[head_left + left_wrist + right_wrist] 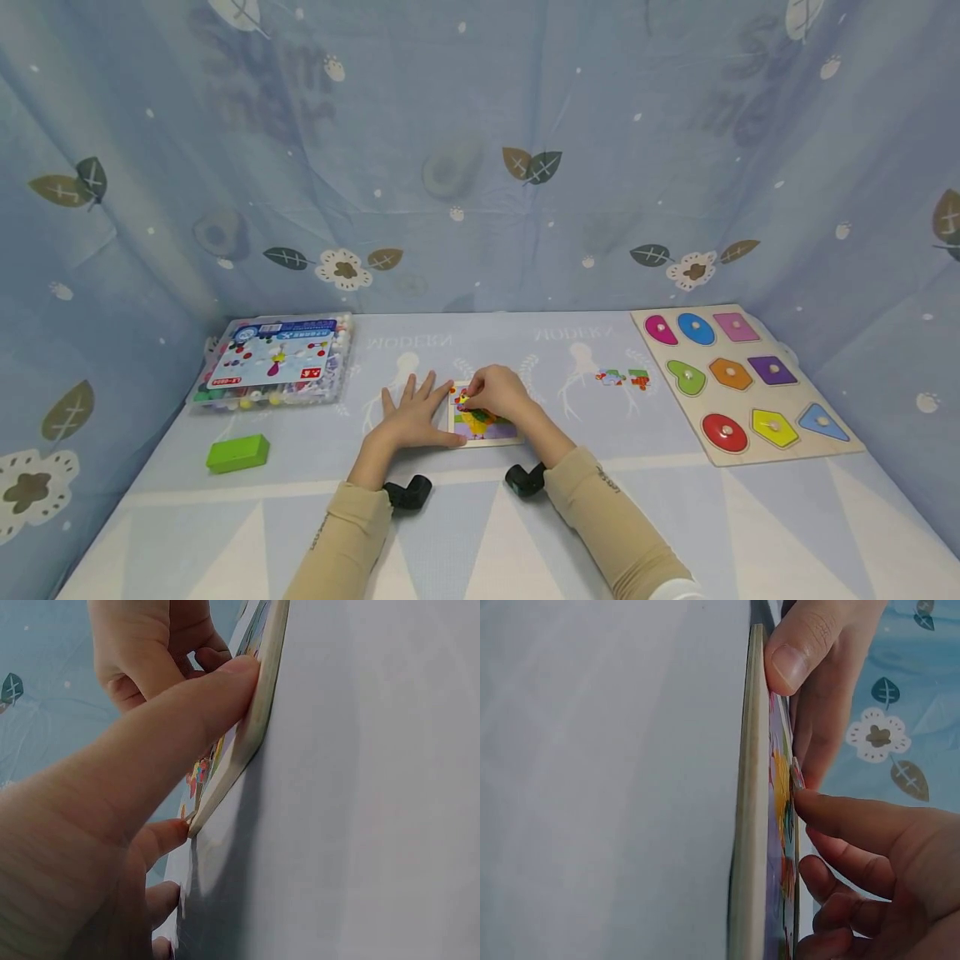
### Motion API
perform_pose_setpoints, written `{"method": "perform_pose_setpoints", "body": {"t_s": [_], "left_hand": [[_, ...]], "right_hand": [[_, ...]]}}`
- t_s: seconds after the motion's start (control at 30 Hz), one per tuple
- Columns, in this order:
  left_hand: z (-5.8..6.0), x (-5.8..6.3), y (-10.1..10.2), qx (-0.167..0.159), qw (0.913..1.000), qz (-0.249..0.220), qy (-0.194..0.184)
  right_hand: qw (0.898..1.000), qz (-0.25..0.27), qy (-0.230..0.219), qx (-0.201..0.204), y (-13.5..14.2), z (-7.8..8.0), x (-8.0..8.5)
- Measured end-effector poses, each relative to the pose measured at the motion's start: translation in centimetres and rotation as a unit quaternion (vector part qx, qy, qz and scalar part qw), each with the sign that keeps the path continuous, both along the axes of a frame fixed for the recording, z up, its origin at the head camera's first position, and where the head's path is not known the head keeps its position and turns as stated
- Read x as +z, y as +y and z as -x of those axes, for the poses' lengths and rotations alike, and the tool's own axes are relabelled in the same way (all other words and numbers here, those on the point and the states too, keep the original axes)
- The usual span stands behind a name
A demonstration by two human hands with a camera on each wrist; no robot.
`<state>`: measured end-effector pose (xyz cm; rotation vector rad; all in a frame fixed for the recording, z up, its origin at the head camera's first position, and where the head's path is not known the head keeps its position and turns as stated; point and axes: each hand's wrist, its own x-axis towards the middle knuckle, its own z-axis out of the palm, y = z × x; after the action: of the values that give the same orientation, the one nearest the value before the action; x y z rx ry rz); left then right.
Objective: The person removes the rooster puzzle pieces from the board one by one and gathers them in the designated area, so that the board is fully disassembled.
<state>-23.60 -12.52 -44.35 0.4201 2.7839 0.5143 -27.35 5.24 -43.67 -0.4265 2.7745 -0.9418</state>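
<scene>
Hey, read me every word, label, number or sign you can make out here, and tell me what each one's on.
"MODERN", printed twice and inverted, on the tablecloth.
"LX-", start of a code whose other characters are too blurred, on the label of the plastic bead box.
Other label print: too small to read.
Left sleeve and right sleeve: lettering too small.
Curtain: faint lettering, too blurred.

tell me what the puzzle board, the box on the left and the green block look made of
Puzzle board: probably wood, judging by its pale, matte, bare-looking edge; its face is printed. Box: likely clear, hard plastic with a slight shine, as coloured pieces show through. Green block: smooth and evenly coloured, but foam, plastic or painted wood, I can't tell.
</scene>
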Motion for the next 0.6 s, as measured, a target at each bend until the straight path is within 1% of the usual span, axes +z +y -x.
{"method": "perform_pose_setpoints", "body": {"t_s": [0.07,0.2,0.33,0.47,0.6], "left_hand": [[0.0,0.0,0.0,0.001,1.0000,0.003,0.000],[-0.1,0.1,0.1,0.001,1.0000,0.001,0.000],[-0.1,0.2,0.1,0.003,1.0000,-0.003,0.002],[0.0,0.1,0.0,0.003,1.0000,-0.002,0.003],[0.0,0.1,0.0,0.003,1.0000,0.000,0.001]], "right_hand": [[1.000,0.016,-0.002,-0.003,0.2,0.1,-0.1],[0.997,0.071,-0.018,-0.019,0.7,0.1,-0.2],[0.990,0.127,-0.045,-0.046,1.3,0.2,0.1],[0.981,0.156,-0.076,-0.080,1.7,0.2,0.1],[0.971,0.192,-0.099,-0.102,2.3,0.2,-0.1]]}}
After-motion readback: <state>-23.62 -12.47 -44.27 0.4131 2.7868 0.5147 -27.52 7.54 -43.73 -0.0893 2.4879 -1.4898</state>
